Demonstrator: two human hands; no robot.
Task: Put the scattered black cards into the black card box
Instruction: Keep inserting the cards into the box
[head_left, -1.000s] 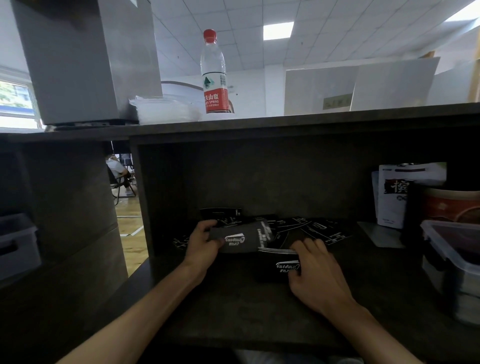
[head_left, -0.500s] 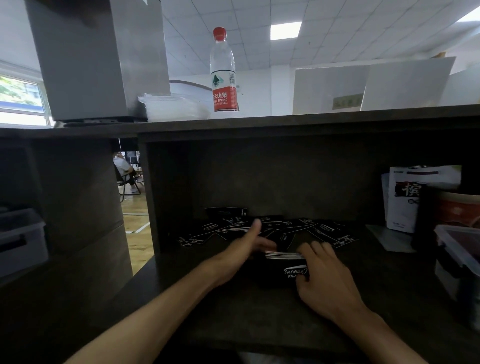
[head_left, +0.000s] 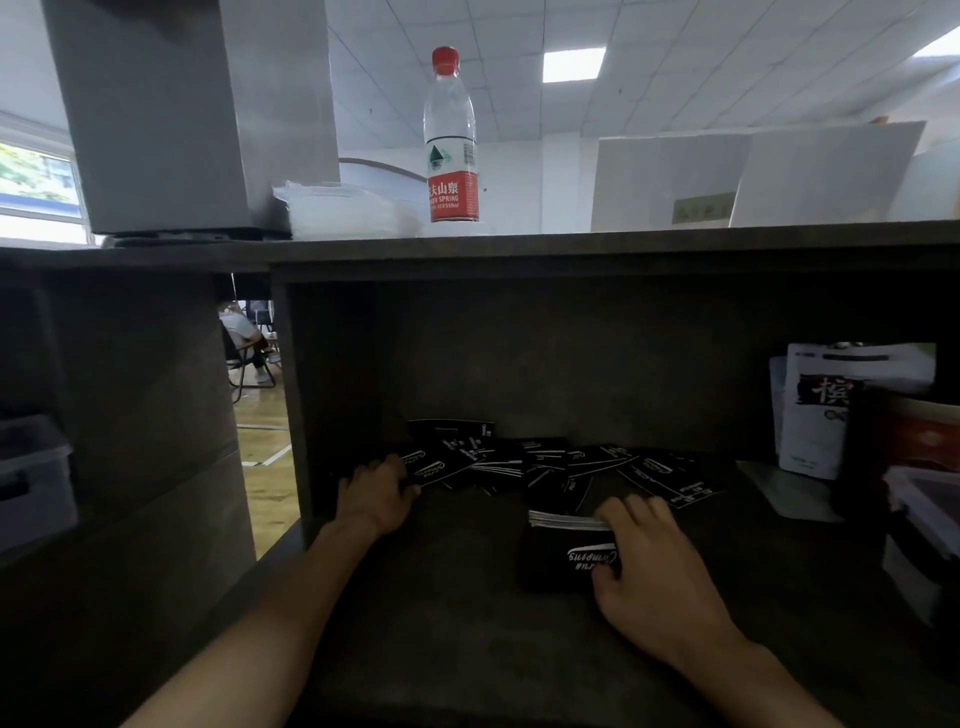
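Your right hand (head_left: 660, 566) grips the black card box (head_left: 563, 558), fingers curled over its top edge where a stack of cards shows; the box stands near the middle of the shelf (head_left: 467, 649). Your left hand (head_left: 376, 493) reaches the left end of the scattered black cards (head_left: 561, 465) spread along the shelf's back edge, fingers curled onto one card there.

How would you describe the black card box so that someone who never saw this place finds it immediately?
Look inside the dark shelf compartment below the water bottle. Near its front edge, the right hand grips the black card box, which stands in front of the scattered black cards. Unlike those flat loose cards, it is a thick block with a stack of card edges showing at its top.
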